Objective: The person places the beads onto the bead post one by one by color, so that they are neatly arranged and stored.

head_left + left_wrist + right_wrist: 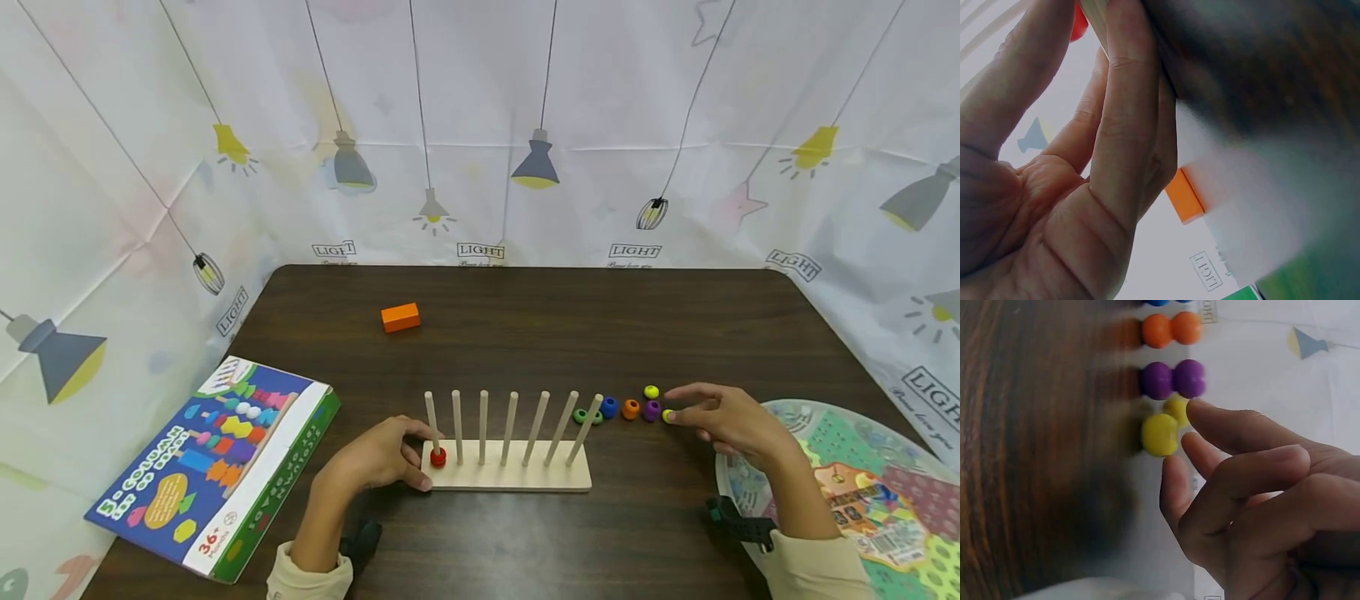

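Note:
A pale wooden peg board with several upright pegs lies on the table, a red bead at the foot of its leftmost peg. My left hand grips the board's left end, thumb at the front and fingers behind. To the right of the board, my right hand reaches toward a small yellow bead, its fingertips right at the bead's edge and not closed round it. Another yellow bead sits just behind, and purple beads stand beside them.
Orange, blue and green beads line up toward the board. An orange block lies farther back. On the left is a toy box; a patterned round package sits under the right forearm.

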Tool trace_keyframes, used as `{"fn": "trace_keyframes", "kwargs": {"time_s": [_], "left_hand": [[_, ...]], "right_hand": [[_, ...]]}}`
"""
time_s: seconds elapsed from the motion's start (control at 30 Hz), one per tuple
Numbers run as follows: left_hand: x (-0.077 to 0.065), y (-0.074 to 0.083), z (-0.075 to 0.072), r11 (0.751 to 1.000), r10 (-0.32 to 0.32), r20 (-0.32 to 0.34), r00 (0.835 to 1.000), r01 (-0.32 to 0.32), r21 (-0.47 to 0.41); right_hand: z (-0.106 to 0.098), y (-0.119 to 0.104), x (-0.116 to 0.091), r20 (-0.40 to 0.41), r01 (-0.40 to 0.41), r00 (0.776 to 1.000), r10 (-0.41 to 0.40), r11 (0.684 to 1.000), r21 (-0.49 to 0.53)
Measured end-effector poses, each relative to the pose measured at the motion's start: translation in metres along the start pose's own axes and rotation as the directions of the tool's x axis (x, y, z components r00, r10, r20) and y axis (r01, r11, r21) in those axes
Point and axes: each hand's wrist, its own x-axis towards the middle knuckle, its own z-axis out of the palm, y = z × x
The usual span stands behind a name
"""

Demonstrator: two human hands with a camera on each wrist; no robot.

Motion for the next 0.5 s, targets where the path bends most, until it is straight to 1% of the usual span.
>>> {"fn": "trace_keyframes", "kwargs": {"time_s": [0.2, 0.5], "left_hand": [[0.0002, -0.0016, 0.0000, 1.000, 0.010, 0.011, 1.000, -0.010, -0.008], [0.0013, -0.0011, 0.0004, 1.000, -0.012, 0.006, 1.000, 0.012, -0.010]], "right_hand": [[0.0028, 0.0015, 0.0038, -0.009, -0.031, 0.999, 0.031, 0.999, -0.026], [0.0032, 0.0033, 0.0032, -0.029, -0.014, 1.000, 0.013, 0.999, -0.036]]}}
